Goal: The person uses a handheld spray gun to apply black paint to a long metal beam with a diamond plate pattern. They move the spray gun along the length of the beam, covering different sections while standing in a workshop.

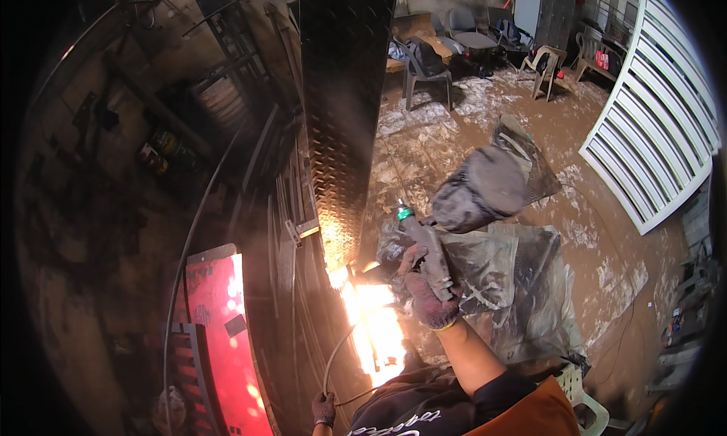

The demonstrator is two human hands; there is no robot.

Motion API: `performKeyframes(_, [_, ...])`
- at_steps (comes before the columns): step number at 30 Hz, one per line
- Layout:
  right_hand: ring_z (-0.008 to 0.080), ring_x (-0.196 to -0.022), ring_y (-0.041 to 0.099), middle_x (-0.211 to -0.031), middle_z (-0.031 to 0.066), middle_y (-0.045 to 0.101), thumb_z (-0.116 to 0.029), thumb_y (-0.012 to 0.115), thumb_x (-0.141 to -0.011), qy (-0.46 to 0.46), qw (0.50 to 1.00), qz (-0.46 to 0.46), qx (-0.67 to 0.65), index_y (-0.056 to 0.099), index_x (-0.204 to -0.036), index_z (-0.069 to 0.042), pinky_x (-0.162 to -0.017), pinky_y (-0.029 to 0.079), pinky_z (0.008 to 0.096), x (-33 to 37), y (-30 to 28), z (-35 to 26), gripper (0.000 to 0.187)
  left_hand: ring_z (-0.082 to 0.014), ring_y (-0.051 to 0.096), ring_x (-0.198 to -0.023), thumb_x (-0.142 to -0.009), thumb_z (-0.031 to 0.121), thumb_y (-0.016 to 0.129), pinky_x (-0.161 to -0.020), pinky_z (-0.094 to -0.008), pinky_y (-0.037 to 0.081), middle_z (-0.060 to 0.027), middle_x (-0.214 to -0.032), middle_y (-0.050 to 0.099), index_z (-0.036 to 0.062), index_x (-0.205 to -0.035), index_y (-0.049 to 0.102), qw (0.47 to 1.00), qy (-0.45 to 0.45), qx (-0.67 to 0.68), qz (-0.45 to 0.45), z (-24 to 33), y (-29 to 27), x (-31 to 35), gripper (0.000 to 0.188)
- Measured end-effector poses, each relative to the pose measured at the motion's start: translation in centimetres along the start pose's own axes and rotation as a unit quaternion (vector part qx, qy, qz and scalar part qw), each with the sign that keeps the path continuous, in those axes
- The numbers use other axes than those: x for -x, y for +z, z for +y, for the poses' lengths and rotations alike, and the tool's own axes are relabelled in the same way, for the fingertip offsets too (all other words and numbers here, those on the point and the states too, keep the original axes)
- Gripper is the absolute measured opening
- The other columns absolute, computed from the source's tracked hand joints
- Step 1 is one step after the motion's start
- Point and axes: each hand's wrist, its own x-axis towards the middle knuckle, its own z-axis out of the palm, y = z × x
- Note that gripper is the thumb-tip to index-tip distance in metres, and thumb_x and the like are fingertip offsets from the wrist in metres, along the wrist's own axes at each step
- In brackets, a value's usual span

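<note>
My right hand (433,296), in a dark reddish-grey work glove, is wrapped round a grey hand tool (429,246). The tool has a green collar and a thin metal tip that points away from me; its exact kind is unclear. At the lower edge, my left hand (324,409), also gloved, appears closed on a thin cable (331,360) that loops up beside the glare. A tall dark tread-plate panel (341,125) rises ahead, left of the tool. Below its near end, a very bright glare (375,330) washes out the surfaces there.
Plastic sheets (522,284) and a dark rounded bundle (485,186) lie on the muddy floor at right. A white slatted panel (651,110) leans at far right. Chairs (425,65) stand behind. Left are a red panel (219,315) and long metal bars (284,209).
</note>
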Motion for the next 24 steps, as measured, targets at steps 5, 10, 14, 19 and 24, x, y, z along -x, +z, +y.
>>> performKeyframes(5, [0.0166,-0.082,0.068,-0.095,0.014,0.071,-0.008,0.066,-0.092,-0.086,0.884,-0.088,0.452,0.057,-0.136,-0.002,-0.072,0.055,0.034,0.5,-2.2,1.5,0.045,-0.0188,0.063,-0.072,-0.088,0.024,0.07,-0.07,-0.0361,0.049,-0.0117,-0.077,0.069,-0.0037,-0.096,0.069,0.998,0.022,-0.045,-0.022,1.1,-0.5,0.8,0.029])
performKeyframes(10, [0.0166,-0.086,0.067,-0.097,0.0125,0.071,-0.004,0.064,-0.091,-0.023,0.942,-0.075,0.327,0.057,-0.135,-0.001,-0.074,0.054,0.0342,-2.7,-5.2,4.3,0.045,-0.018,0.066,-0.079,-0.089,0.023,0.07,-0.074,-0.0354,0.051,-0.0131,-0.081,0.071,-0.0028,-0.101,0.07,0.994,0.01,-0.109,-0.027,0.6,-0.7,1.2,0.029])
performKeyframes(14, [0.0166,-0.097,0.066,-0.111,0.0117,0.068,0.005,0.061,-0.088,0.012,0.995,-0.007,-0.095,0.057,-0.134,0.001,-0.083,0.055,0.0309,-4.6,-0.4,3.0,0.047,-0.0176,0.065,-0.076,-0.09,0.023,0.069,-0.073,-0.0356,0.051,-0.0112,-0.08,0.07,-0.0029,-0.1,0.069,0.998,0.023,-0.062,0.0,0.8,-0.1,1.5,0.028])
performKeyframes(19, [0.0227,-0.116,0.059,-0.121,0.0119,0.062,-0.001,0.052,-0.097,-0.104,0.978,-0.089,0.158,0.055,-0.135,0.001,-0.103,0.049,0.0349,-4.9,0.8,0.8,0.038,-0.016,0.06,-0.071,-0.092,0.02,0.067,-0.067,-0.0336,0.049,-0.0062,-0.076,0.066,-0.0027,-0.096,0.068,0.999,-0.007,0.054,-0.003,3.3,0.6,1.3,0.023])
performKeyframes(24, [0.0197,-0.112,0.061,-0.123,0.0119,0.065,-0.004,0.053,-0.099,0.051,0.98,-0.078,-0.175,0.055,-0.138,-0.002,-0.098,0.05,0.0339,-3.8,-1.2,3.2,0.039,-0.0127,0.057,-0.067,-0.093,0.018,0.066,-0.061,-0.0305,0.045,-0.0051,-0.074,0.064,-0.0008,-0.091,0.067,0.998,0.001,0.067,0.012,4.3,0.4,1.6,0.019])
